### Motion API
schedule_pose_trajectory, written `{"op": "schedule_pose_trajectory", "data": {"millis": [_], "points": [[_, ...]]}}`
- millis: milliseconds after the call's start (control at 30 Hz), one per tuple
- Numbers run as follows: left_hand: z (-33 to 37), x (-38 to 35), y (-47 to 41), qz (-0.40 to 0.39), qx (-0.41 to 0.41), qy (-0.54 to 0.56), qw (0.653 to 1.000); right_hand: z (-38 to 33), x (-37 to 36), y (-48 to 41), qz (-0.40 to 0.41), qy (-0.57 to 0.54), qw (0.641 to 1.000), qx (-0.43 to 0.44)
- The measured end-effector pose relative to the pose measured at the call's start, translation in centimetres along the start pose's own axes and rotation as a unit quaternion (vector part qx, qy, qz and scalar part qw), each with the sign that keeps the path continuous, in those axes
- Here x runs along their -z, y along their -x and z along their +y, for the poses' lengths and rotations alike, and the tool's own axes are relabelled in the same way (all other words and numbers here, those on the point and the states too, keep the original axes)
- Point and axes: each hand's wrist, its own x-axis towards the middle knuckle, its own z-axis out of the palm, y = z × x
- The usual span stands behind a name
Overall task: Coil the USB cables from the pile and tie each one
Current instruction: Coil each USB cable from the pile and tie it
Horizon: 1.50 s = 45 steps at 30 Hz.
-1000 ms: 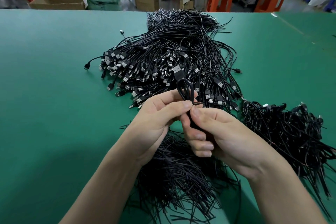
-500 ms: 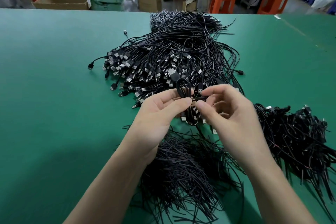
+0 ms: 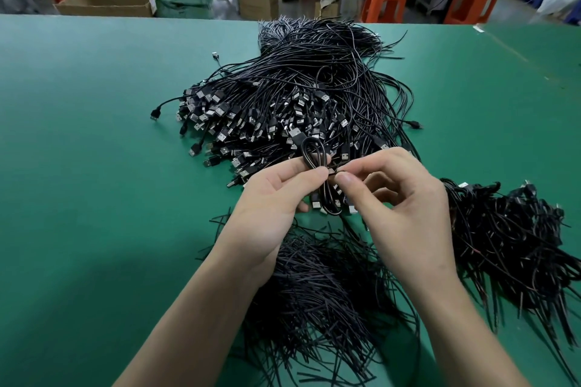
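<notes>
Your left hand [image 3: 276, 198] pinches the coiled cable [image 3: 314, 151] at its waist, and your right hand [image 3: 399, 198] pinches a thin tie [image 3: 337, 170] at that same spot. Behind them lies the pile of loose USB cables [image 3: 298, 97]. A heap of ties [image 3: 314, 276] sits under your wrists, with tied bundles [image 3: 509, 229] to the right. Beyond the green table [image 3: 94, 166], an open cardboard box [image 3: 107, 3] hides its contents.

Counts. Hands: 2, the left hand [image 3: 276, 198] and the right hand [image 3: 405, 207]. Coiled cable [image 3: 314, 154] pinched between them: 1. Green table [image 3: 94, 166]: 1. Heaps of black stock on it: 3, namely 1 pile of loose USB cables [image 3: 314, 88], 1 heap of thin ties [image 3: 314, 286] and 1 heap of bundled cables [image 3: 509, 236]; pieces within each are too many to count. Orange stools [image 3: 383, 3] plainly seen far right: 2.
</notes>
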Motion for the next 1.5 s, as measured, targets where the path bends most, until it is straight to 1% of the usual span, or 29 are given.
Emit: {"op": "schedule_pose_trajectory", "data": {"millis": [133, 200, 300, 433, 533, 700, 800, 867, 933, 1000, 1067, 1100, 1133, 1167, 1200, 1267, 1333, 1433, 1500], "points": [[0.1, 0.2, 0.1, -0.009, 0.001, -0.052, 0.999, 0.1, -0.1, 0.0, 0.012, 0.095, 0.993, 0.07], [0.2, 0.3, 0.1, -0.023, 0.013, -0.061, 0.998, 0.3, 0.1, -0.1, 0.013, 0.124, 0.987, 0.098], [0.6, 0.8, 0.3, -0.062, 0.035, -0.077, 0.994, 0.7, 1.0, -0.5, -0.041, 0.164, 0.979, 0.116], [0.9, 1.2, 0.3, -0.102, 0.058, -0.095, 0.989, 1.0, 1.8, -0.7, -0.112, 0.249, 0.951, 0.143], [1.0, 1.1, 0.3, -0.109, 0.074, -0.108, 0.985, 1.0, 1.5, -0.4, -0.138, 0.257, 0.948, 0.127], [1.1, 0.3, 0.6, -0.091, 0.073, -0.093, 0.989, 1.4, 1.1, -0.2, -0.127, 0.22, 0.966, 0.041], [1.3, -0.1, 0.8, -0.072, 0.051, -0.089, 0.992, 1.3, 0.8, -0.2, -0.118, 0.195, 0.974, 0.018], [1.6, -0.5, 1.1, -0.048, 0.005, -0.088, 0.995, 0.9, 0.5, -0.1, -0.102, 0.172, 0.98, 0.012], [1.7, -1.0, 1.3, -0.005, -0.067, -0.114, 0.991, 0.4, 0.0, 0.1, -0.067, 0.085, 0.994, -0.025], [1.6, -1.6, 1.7, 0.044, -0.151, -0.183, 0.971, 0.0, -0.6, 0.3, -0.027, -0.053, 0.994, -0.096], [1.5, -2.0, 1.9, 0.075, -0.251, -0.279, 0.924, -0.3, -1.1, 0.4, -0.003, -0.185, 0.967, -0.177], [1.4, -2.0, 2.0, 0.08, -0.292, -0.314, 0.9, -0.3, -1.2, 0.4, 0.001, -0.228, 0.951, -0.21], [1.4, -2.1, 2.1, 0.081, -0.311, -0.332, 0.887, -0.3, -1.3, 0.4, 0.003, -0.253, 0.939, -0.232], [1.4, -2.0, 2.0, 0.074, -0.307, -0.332, 0.889, -0.4, -1.2, 0.4, 0.005, -0.262, 0.934, -0.241], [1.4, -1.9, 2.0, 0.058, -0.291, -0.316, 0.901, -0.4, -1.1, 0.3, 0.008, -0.259, 0.935, -0.241], [1.6, -1.9, 1.9, 0.024, -0.254, -0.274, 0.927, -0.5, -0.7, 0.1, 0.016, -0.229, 0.946, -0.23], [1.9, -1.9, 2.1, 0.006, -0.21, -0.236, 0.949, -0.6, -0.3, -0.1, 0.021, -0.2, 0.953, -0.225], [2.3, -1.9, 2.1, 0.023, -0.18, -0.196, 0.964, -0.5, -0.1, -0.1, 0.016, -0.18, 0.957, -0.225], [2.4, -1.9, 2.0, 0.029, -0.156, -0.148, 0.976, -0.6, -0.2, 0.1, 0.004, -0.181, 0.958, -0.224]]}}
